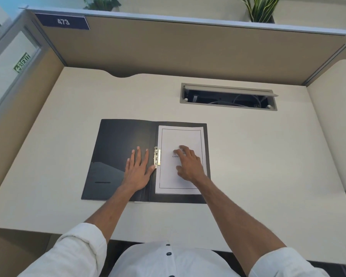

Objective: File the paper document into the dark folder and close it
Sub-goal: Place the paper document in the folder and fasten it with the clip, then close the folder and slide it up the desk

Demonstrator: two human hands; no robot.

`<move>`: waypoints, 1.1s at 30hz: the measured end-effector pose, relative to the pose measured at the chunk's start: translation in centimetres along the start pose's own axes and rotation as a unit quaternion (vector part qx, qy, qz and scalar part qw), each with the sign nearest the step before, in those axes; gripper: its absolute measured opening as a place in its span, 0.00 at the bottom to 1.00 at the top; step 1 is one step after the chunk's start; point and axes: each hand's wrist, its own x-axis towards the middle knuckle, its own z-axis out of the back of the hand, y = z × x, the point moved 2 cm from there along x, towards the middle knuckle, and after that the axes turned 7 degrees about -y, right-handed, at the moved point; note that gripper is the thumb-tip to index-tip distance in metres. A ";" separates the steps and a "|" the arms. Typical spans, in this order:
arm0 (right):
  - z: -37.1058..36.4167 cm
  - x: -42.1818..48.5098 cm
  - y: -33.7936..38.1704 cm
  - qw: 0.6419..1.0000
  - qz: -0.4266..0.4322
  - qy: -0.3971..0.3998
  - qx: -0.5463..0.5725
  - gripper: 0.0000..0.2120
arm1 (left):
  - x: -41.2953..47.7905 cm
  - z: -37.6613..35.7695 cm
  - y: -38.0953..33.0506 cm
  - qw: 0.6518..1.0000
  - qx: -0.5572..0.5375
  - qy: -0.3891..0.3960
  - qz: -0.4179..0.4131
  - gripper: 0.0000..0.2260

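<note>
Worktop [68,156] carrying open dark folder [116,156], paper document [180,176] lying lengthwise front-to-back; left hand [138,170], right hand [190,164] pressing, fingers spread.

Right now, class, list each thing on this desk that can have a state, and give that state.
dark folder: open, flat on the desk
paper document: lying on the folder's right half
metal clip: on the paper's left edge
cable hatch: lid open
left hand: flat on the left cover
right hand: pressing the paper
</note>
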 end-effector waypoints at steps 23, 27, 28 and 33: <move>-7.0 -0.4 15.5 0.990 0.135 0.044 0.020 0.37 | -6.0 5.0 14.6 0.912 -0.271 -0.178 0.252 0.32; -7.3 -0.4 16.1 0.991 0.122 0.049 0.018 0.38 | -6.4 6.2 15.7 0.900 -0.295 -0.201 0.252 0.24; -7.3 -0.4 16.1 0.991 0.119 0.048 0.024 0.37 | -6.5 6.6 15.9 0.893 -0.310 -0.211 0.247 0.24; -6.7 -0.6 16.1 0.991 0.105 0.047 0.071 0.38 | -8.1 7.9 16.7 0.848 -0.444 -0.222 0.184 0.25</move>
